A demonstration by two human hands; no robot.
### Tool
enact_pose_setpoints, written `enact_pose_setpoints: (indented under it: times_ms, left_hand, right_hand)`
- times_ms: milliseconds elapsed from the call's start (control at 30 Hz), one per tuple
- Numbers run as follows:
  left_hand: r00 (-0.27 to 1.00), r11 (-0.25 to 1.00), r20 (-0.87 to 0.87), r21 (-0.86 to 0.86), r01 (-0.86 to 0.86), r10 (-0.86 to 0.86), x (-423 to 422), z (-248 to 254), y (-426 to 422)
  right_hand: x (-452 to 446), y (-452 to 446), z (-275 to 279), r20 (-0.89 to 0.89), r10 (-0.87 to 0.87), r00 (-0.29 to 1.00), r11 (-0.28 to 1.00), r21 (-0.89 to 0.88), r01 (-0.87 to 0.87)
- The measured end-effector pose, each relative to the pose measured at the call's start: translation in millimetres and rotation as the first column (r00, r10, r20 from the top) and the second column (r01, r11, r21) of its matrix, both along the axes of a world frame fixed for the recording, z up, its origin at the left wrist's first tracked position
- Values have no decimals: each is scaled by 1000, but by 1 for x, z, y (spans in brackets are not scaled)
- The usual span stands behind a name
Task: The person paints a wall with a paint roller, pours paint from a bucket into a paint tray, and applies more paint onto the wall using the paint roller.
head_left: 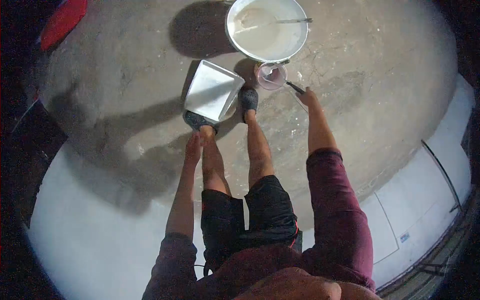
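My right hand [309,97] is closed around the black handle [295,87] of a tool whose far end reaches the rim of a small pinkish tub [278,76]. A whitish piece lies inside that tub; I cannot make out its kind. A thin light line runs beside the handle, perhaps a wire. My left hand [194,144] hangs by my left shin, just below a white rectangular tray [212,89]. Its fingers are in shadow, and I cannot see anything held. The tray is tilted, with its lower edge at my left shoe.
A large white bucket [231,36] of pale, creamy liquid stands beyond the tub, with a stirring stick [292,21] across it. My dark clogs [248,100] are on the stained concrete floor [350,95]. A red object [62,22] is at the far left. White wall surfaces [100,210] curve behind me.
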State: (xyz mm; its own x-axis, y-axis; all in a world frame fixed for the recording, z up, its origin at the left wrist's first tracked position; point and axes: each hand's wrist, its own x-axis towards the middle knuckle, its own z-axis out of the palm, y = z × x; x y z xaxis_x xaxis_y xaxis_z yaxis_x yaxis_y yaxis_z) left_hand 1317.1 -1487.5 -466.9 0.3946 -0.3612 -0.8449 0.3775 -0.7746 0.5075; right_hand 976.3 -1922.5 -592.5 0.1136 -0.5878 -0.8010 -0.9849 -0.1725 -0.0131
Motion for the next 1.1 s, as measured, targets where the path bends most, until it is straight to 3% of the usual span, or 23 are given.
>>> enact_pose_setpoints:
  times_ms: [33, 67, 133, 200, 300, 400, 433, 567, 633, 667, 733, 833, 967, 1033, 1100]
  left_hand:
    - [1000, 1000, 4, 12, 0, 0, -3, 2, 4]
    - [985, 986, 35, -7, 169, -169, -7, -12, 26]
    - [937, 939, 68, -12, 345, -343, -12, -5, 34]
    - [983, 977, -26, 105, 183, -182, -31, 31, -8]
    - [979, 972, -112, 143, 188, -173, -54, 57, -40]
    - [966, 966, -35, 24, 256, -255, -80, 48, -49]
    - [991, 992, -68, -65, 112, -116, -93, 44, -50]
    - [991, 993, -130, -112, 29, -43, -111, 46, -75]
    - [988, 990, -99, -80, 115, -123, -101, 80, -108]
    - [988, 990, -96, -78, 116, -123, -103, 77, -105]
    - [980, 974, -194, -207, -88, 47, -107, 75, -100]
    - [991, 992, -135, -124, -2, -15, -100, 72, -96]
    - [993, 994, -121, -106, -8, -5, -99, 39, -51]
    - [985, 997, -160, 20, 69, -65, -98, 24, -38]
    - [989, 1000, -145, 7, 25, -24, -100, 13, -21]
  right_hand:
    - [2, 1, -7, 4, 0, 1000, 1000, 12, 0]
    - [3, 3, -15, -34, -19, 999, 1000, 6, 19]
    - [9, 8, -18, -69, -48, 996, 999, 7, 49]
    - [12, 5, -15, -6, 14, 1000, 998, 57, -14]
    - [21, 0, 1, 111, 64, 992, 997, 24, -67]
    - [47, -15, 26, 18, 177, 984, 978, 113, -178]
    - [56, -19, 39, 15, 178, 984, 978, 106, -179]
    - [77, -21, 76, 40, 282, 959, 956, 71, -284]
    - [82, -21, 85, 50, 322, 945, 944, 64, -325]
    - [87, -24, 90, 85, 351, 933, 933, 60, -356]
    - [93, -23, 97, 122, 377, 918, 920, 63, -386]
    - [98, -22, 100, 74, 413, 908, 910, 8, -415]
    - [104, -19, 119, 82, 382, 921, 924, -64, -378]
    - [105, -15, 131, 92, 372, 924, 927, -82, -365]
    - [99, -7, 130, 123, 310, 943, 949, -98, -300]
